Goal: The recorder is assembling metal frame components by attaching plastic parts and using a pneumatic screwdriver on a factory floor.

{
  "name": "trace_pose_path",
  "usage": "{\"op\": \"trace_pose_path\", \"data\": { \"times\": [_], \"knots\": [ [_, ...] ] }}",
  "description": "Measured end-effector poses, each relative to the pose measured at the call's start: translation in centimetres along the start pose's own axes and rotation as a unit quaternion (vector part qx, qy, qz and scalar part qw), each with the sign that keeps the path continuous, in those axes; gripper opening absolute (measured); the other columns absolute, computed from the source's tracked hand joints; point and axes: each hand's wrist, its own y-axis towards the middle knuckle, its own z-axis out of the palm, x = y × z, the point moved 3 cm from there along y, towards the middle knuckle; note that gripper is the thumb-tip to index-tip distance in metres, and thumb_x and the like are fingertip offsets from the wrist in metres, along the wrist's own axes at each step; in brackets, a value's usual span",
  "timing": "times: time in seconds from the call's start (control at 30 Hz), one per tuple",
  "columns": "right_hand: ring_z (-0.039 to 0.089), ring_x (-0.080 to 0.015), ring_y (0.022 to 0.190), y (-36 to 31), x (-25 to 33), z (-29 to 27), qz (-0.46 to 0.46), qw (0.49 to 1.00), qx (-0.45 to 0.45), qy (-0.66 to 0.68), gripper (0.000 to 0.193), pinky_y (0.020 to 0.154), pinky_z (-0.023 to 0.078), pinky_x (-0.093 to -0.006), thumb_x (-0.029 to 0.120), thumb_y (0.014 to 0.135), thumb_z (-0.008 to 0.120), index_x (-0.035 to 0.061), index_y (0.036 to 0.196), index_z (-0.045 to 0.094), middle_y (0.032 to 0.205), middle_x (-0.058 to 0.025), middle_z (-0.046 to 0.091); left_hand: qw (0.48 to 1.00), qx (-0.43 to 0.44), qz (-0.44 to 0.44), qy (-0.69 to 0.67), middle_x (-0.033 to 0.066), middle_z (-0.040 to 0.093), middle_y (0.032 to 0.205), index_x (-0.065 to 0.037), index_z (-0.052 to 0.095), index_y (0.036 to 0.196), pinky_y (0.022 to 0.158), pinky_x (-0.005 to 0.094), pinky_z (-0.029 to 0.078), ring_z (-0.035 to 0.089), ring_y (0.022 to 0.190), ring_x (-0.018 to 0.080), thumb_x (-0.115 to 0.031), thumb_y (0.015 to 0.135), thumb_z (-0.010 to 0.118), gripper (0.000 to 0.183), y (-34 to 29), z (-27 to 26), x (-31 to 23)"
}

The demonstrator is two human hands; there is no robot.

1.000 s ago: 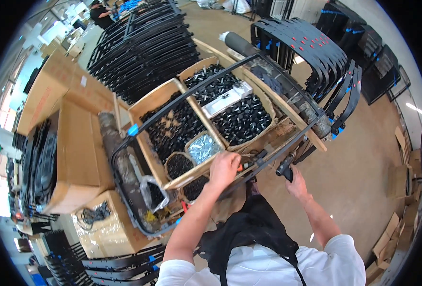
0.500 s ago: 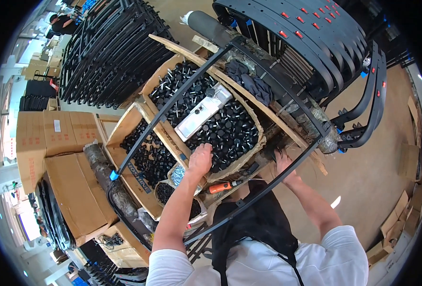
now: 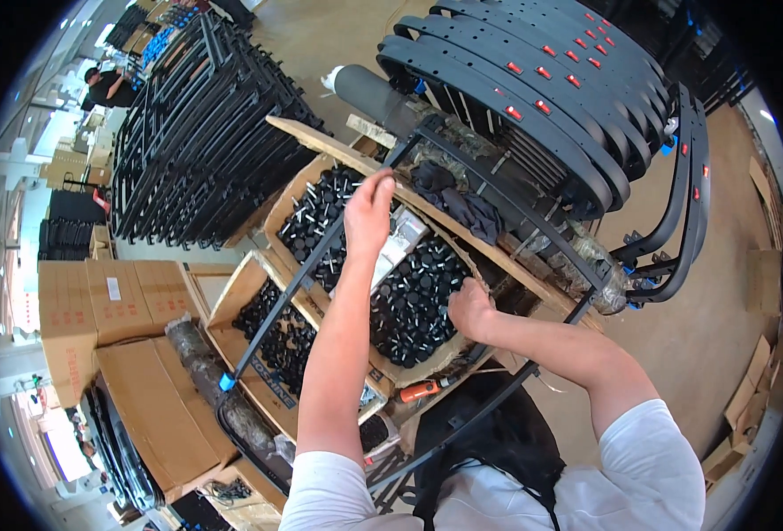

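A black tube frame (image 3: 276, 305) lies across open cardboard boxes full of small black parts. My left hand (image 3: 369, 211) reaches far forward with fingers stretched, over the frame's tube and the far box of black bolted knobs (image 3: 316, 217), next to a clear plastic bag (image 3: 402, 241). My right hand (image 3: 468, 307) rests in the near box of round black caps (image 3: 414, 305), its fingers curled down into the pile. What the fingers hold is hidden.
An orange-handled tool (image 3: 422, 389) lies at the box's near edge. A dark cloth (image 3: 462, 211) lies on a wooden plank. Curved black rails with red tags (image 3: 542, 97) stand behind, stacked black frames (image 3: 201, 150) at left, closed cartons (image 3: 108, 301) further left. Another person (image 3: 104, 84) is far away.
My left hand has moved forward from the frame's near part to the far box. My right hand left the frame's right side and went into the box of caps. The view came closer.
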Motion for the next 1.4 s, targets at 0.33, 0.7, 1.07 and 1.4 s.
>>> {"op": "trace_pose_path", "data": {
  "times": [0.33, 0.7, 1.07, 1.4],
  "knots": [
    [0.07, -0.0257, 0.083, -0.7, 0.0, 1.6, 0.033, 0.984, -0.17, 0.046, 0.014, 0.083, 0.045, -0.0429, 0.018, 0.095, 0.058, 0.0109, 0.1, 0.069, 0.08, -0.0072, 0.072, 0.999, 0.006, 0.01, 0.033, 0.0145, 0.077, 0.123, -0.006, 0.072, 0.132, 0.101, 0.0368, 0.054, 0.072, 0.114, 0.0257, -0.028, 0.103, 0.069, 0.036, 11.1, 4.8, 2.1],
    [0.073, -0.0349, 0.095, -1.3, -0.7, 3.4, 0.025, 0.948, -0.242, 0.206, 0.02, 0.089, 0.055, -0.0485, 0.018, 0.09, 0.063, 0.0057, 0.106, 0.066, 0.093, -0.0128, 0.068, 0.994, 0.051, 0.096, -0.008, 0.0139, 0.072, 0.133, -0.01, 0.066, 0.141, 0.106, 0.0362, 0.051, 0.068, 0.121, 0.0228, -0.017, 0.106, 0.064, 0.036, 10.4, 6.3, 2.1],
    [0.063, -0.0371, 0.118, -15.1, -4.2, -7.8, 0.088, 0.791, -0.236, 0.558, 0.034, 0.105, 0.052, -0.0465, 0.009, 0.095, 0.063, 0.0051, 0.128, 0.067, 0.123, -0.0167, 0.059, 0.984, 0.111, 0.113, -0.076, 0.0142, 0.066, 0.138, -0.012, 0.069, 0.135, 0.115, 0.0369, 0.044, 0.061, 0.132, 0.0293, -0.009, 0.104, 0.053, 0.035, 11.5, 6.0, 4.2],
    [0.07, -0.0302, 0.094, -27.9, -10.1, -3.8, 0.423, 0.735, -0.273, 0.454, 0.032, 0.083, 0.06, -0.0391, 0.002, 0.09, 0.071, 0.0049, 0.122, 0.069, 0.115, -0.0136, 0.063, 0.986, 0.07, 0.091, -0.123, 0.0141, 0.07, 0.134, -0.024, 0.064, 0.142, 0.11, 0.0404, 0.048, 0.066, 0.127, 0.0286, -0.02, 0.108, 0.056, 0.036, 12.0, 6.1, 4.9]
  ]
}}
